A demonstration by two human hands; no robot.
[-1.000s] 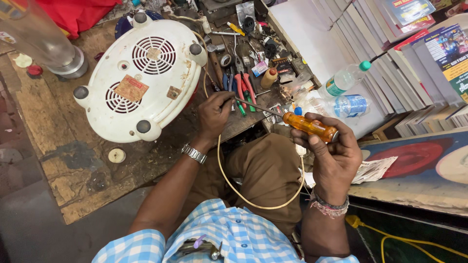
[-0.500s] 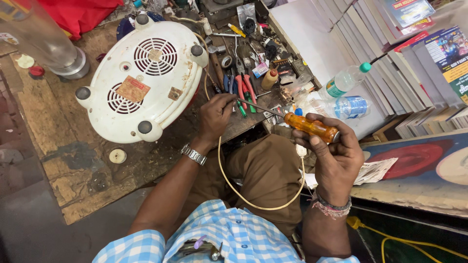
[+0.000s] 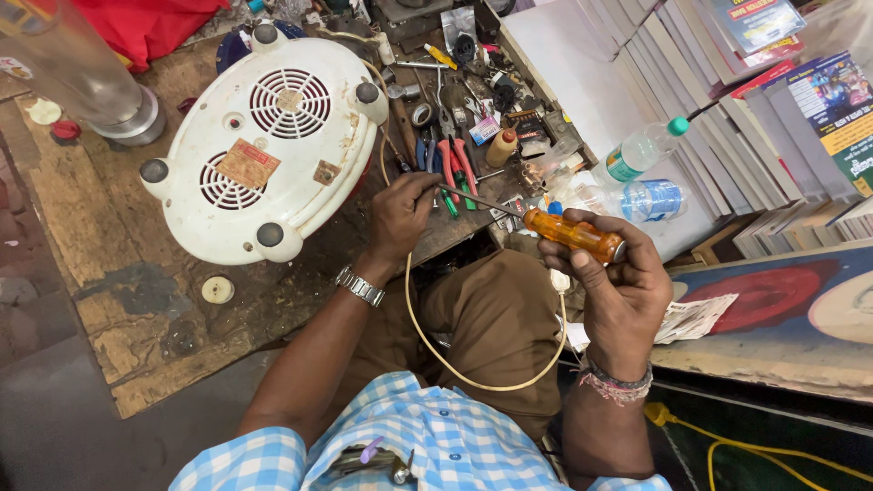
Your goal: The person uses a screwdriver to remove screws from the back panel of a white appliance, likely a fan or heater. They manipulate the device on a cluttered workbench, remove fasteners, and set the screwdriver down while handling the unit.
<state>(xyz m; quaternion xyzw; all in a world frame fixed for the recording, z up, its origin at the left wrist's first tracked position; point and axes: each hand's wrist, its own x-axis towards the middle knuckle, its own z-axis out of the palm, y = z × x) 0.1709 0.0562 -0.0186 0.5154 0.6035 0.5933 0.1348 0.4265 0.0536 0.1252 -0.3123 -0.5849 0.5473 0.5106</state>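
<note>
My right hand (image 3: 623, 291) grips a screwdriver with an orange see-through handle (image 3: 573, 234); its metal shaft points left toward my left hand. My left hand (image 3: 402, 211), with a metal wristwatch (image 3: 360, 285), pinches the end of a cream cable (image 3: 473, 382) at the bench edge, right where the screwdriver tip meets it. The cable loops down over my brown-trousered lap and back up by my right hand. A white round appliance base (image 3: 273, 145) lies upside down on the wooden bench (image 3: 109, 300), just left of my left hand, showing vent grilles and rubber feet.
Red-handled pliers (image 3: 455, 162), blue-handled tools and small parts clutter the bench behind my hands. A clear jar (image 3: 77, 73) stands at far left. Two plastic water bottles (image 3: 641, 155) lie beside stacked books (image 3: 727, 82) on the right. A yellow cord (image 3: 764, 445) runs along the floor.
Almost nothing differs: both hands stay in place, with only a slight shift of the screwdriver against the cable end.
</note>
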